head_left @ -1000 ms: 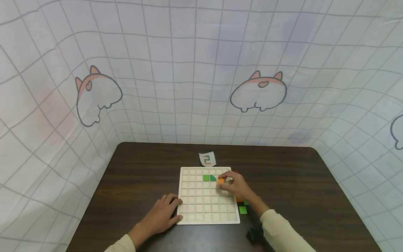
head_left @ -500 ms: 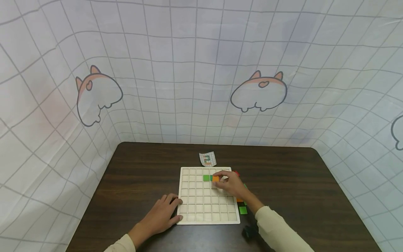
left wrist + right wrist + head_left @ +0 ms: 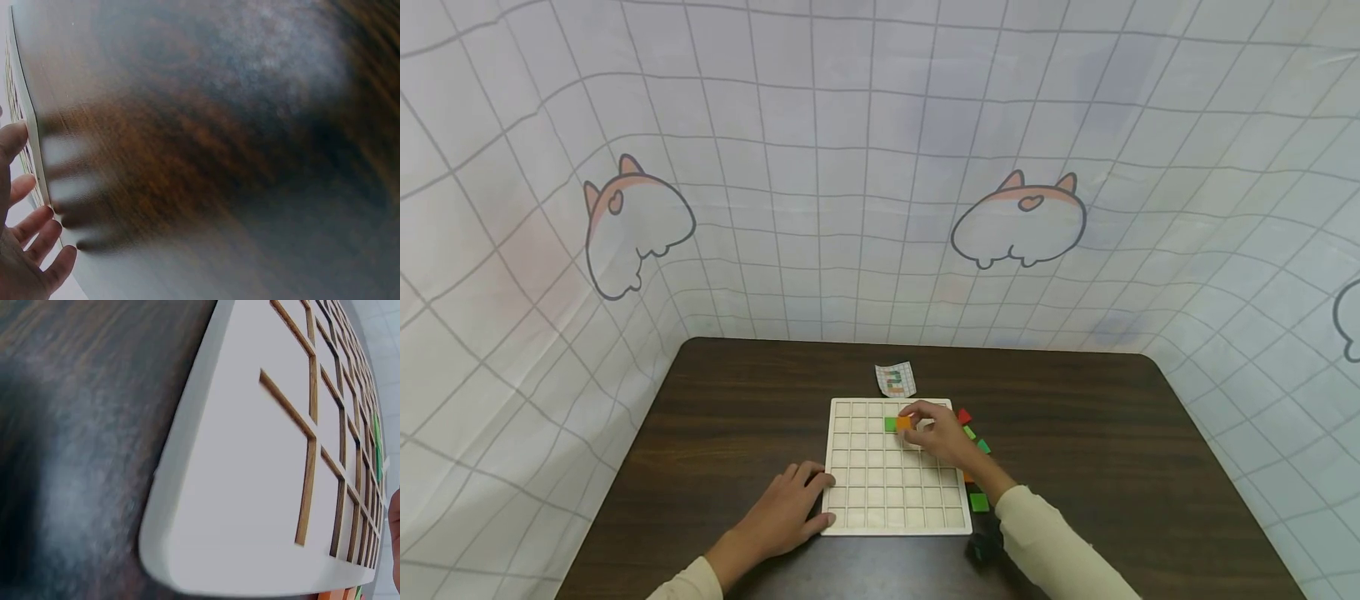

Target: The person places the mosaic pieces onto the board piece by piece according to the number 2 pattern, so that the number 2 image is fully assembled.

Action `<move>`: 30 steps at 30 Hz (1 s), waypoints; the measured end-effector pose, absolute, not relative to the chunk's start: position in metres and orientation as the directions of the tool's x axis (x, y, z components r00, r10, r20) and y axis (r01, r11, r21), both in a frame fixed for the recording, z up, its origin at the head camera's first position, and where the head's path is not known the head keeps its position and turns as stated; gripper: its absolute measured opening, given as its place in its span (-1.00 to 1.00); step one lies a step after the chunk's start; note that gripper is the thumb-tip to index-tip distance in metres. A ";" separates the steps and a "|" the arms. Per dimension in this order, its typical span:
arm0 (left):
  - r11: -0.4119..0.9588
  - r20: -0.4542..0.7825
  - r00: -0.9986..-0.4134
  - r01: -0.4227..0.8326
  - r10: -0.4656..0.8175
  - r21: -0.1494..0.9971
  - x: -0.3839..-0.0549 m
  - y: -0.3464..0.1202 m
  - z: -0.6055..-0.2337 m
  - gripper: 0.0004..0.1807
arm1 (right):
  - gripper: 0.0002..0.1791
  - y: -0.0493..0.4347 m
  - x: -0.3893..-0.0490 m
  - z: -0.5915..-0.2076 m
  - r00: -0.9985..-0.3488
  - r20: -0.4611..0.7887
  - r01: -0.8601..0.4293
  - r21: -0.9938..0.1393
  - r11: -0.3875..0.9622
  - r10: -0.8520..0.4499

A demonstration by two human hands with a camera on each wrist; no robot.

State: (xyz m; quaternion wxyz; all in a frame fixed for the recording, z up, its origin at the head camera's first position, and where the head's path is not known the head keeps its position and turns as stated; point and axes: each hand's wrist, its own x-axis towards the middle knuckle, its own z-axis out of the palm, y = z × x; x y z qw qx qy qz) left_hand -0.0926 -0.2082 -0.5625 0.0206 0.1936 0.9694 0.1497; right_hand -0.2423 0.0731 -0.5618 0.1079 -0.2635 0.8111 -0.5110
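Note:
Between thumb and fingers my right hand (image 3: pixel 942 435) pinches an orange square tile (image 3: pixel 904 423), low over the upper part of a cream grid board (image 3: pixel 876 477). Directly left of that tile, a bright green square tile (image 3: pixel 890 424) lies in a cell. The dark green tile beside it is now covered from view. My left hand (image 3: pixel 786 508) rests at the board's left edge, its fingers loosely extended; the left wrist view shows its fingertips (image 3: pixel 45 240) along that edge. In the right wrist view only a sliver of my right hand (image 3: pixel 395 531) shows, and the orange tile is out of sight.
A small paper with a coloured grid pattern (image 3: pixel 895 380) lies just behind the board. Along the board's right side are a red piece (image 3: pixel 964 416), a green square (image 3: pixel 979 502) and several other green and orange pieces. A patterned white curtain (image 3: pixel 910 283) surrounds the dark table (image 3: pixel 737 400).
My right hand has carried the orange tile leftward, up to the bright green tile and over the dark green one. More loose pieces show at the board's right. My left hand stays put.

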 end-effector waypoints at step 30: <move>0.886 -0.004 -0.928 0.355 0.373 0.299 -0.092 -0.207 -0.562 -0.49 | -0.76 0.037 -0.250 -0.574 -0.874 0.015 -0.299 -0.804 0.514 -0.485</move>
